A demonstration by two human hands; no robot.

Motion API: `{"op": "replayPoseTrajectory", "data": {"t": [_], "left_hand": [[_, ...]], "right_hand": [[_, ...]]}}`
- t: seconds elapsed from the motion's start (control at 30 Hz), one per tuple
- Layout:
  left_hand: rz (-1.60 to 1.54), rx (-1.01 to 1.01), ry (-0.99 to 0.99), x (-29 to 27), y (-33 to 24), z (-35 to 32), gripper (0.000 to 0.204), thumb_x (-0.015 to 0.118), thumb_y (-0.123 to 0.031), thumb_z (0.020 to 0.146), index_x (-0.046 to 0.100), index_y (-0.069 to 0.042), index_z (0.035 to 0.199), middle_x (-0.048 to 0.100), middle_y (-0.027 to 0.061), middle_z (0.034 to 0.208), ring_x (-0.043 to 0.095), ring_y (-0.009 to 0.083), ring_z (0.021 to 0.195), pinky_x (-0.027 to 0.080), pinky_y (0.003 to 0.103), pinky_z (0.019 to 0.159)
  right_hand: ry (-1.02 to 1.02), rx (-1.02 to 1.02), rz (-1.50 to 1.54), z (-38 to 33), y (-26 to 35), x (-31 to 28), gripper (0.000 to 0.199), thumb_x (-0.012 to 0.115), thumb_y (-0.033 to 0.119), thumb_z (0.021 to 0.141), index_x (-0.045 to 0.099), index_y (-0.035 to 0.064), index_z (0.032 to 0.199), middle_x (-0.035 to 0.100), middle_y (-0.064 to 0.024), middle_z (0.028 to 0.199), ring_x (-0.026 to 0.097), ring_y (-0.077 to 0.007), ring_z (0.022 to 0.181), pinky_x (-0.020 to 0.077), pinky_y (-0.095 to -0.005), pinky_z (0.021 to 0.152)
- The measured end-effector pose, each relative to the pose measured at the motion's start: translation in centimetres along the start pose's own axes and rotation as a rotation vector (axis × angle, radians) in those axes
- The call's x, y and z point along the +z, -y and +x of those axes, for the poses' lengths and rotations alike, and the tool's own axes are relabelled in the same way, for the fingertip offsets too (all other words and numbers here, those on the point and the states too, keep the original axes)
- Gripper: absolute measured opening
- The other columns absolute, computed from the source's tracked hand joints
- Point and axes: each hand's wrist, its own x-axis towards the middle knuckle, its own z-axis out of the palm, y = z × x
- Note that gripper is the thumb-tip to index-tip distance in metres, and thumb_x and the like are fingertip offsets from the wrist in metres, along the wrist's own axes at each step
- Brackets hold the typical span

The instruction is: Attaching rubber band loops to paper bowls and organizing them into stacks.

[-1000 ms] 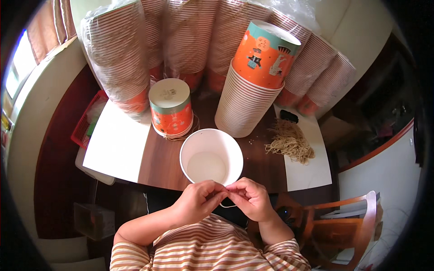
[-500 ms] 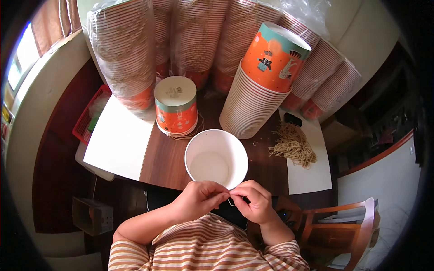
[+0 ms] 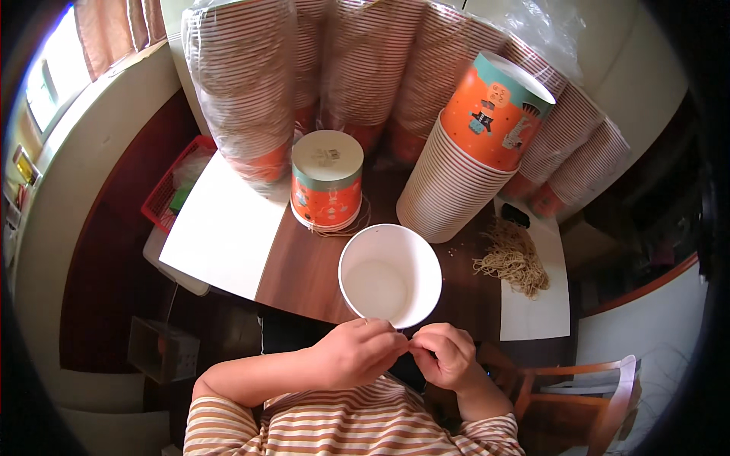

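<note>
**Hands pinched together at near table edge, below white cup**

Dark wood table [image 3: 304, 266]; white sheet [image 3: 224, 228] at left, overhanging the edge. Upside-down orange cup [image 3: 327, 182] mid-table, tall cup stack [image 3: 471, 167] right, fibre bundle [image 3: 513, 262] far right. Open white cup [image 3: 390, 275] at the near edge, bare wood on its left. Left hand [image 3: 353, 353] and right hand [image 3: 449, 357] meet fingertip to fingertip; what they pinch is too small to tell.

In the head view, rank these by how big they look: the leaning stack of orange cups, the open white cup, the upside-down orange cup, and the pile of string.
1. Leaning stack of orange cups
2. Open white cup
3. Upside-down orange cup
4. Pile of string

The middle two look close, and the white cup sits nearer the camera.
</note>
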Motion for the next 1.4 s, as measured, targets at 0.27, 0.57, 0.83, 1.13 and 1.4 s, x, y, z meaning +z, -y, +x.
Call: {"op": "replayPoseTrajectory", "data": {"t": [0.27,0.57,0.83,1.13,1.4], "left_hand": [[0.52,0.491,0.082,-1.9,0.2,0.2,0.02,0.058,-0.016,0.073,0.06,-0.005,0.089,0.051,0.0021,0.082,0.052,0.0148,0.071,0.044,0.029,0.064],[0.66,0.691,0.125,-3.6,-0.6,0.8,0.018,0.058,-0.018,0.073,0.06,-0.007,0.087,0.052,0.0014,0.084,0.054,0.0126,0.075,0.045,0.027,0.066],[0.558,0.502,0.024,-5.5,4.2,3.8,0.018,0.066,-0.016,0.07,0.061,-0.009,0.086,0.054,0.0049,0.089,0.055,0.0183,0.07,0.045,0.031,0.062],[0.231,-0.453,0.026,-4.1,13.0,5.9,0.021,0.062,-0.012,0.077,0.063,0.004,0.091,0.063,0.0165,0.079,0.063,0.0271,0.075,0.05,0.034,0.07],[-0.33,-0.858,-0.118,-3.5,10.6,2.8,0.023,0.054,-0.017,0.092,0.063,0.002,0.1,0.059,0.001,0.074,0.053,0.0064,0.064,0.044,0.022,0.057]], "right_hand": [[0.109,0.373,0.401,0.1,1.1,-0.5,0.013,0.07,-0.001,0.075,0.063,0.0027,0.086,0.062,-0.0065,0.079,0.056,-0.012,0.061,0.0444,-0.0237,0.051],[0.309,0.415,0.587,1.1,0.9,-1.3,0.008,0.068,0.001,0.079,0.064,0.0019,0.086,0.062,-0.0044,0.078,0.054,-0.0073,0.065,0.0419,-0.0199,0.056],[0.248,0.803,0.739,3.7,-1.5,-0.8,0.008,0.065,0.005,0.084,0.066,-0.0012,0.087,0.064,0.0006,0.076,0.055,-0.0032,0.072,0.0463,-0.0201,0.064],[0.178,0.598,0.16,8.4,-9.9,3.9,0.014,0.063,0.011,0.078,0.065,-0.0021,0.081,0.065,-0.0127,0.074,0.063,-0.0189,0.066,0.049,-0.0308,0.061],[0.21,0.468,0.105,8.9,-10.1,5.7,0.009,0.062,0.008,0.076,0.063,-0.0004,0.075,0.06,-0.0116,0.075,0.059,-0.0217,0.066,0.0471,-0.0324,0.061]]}}
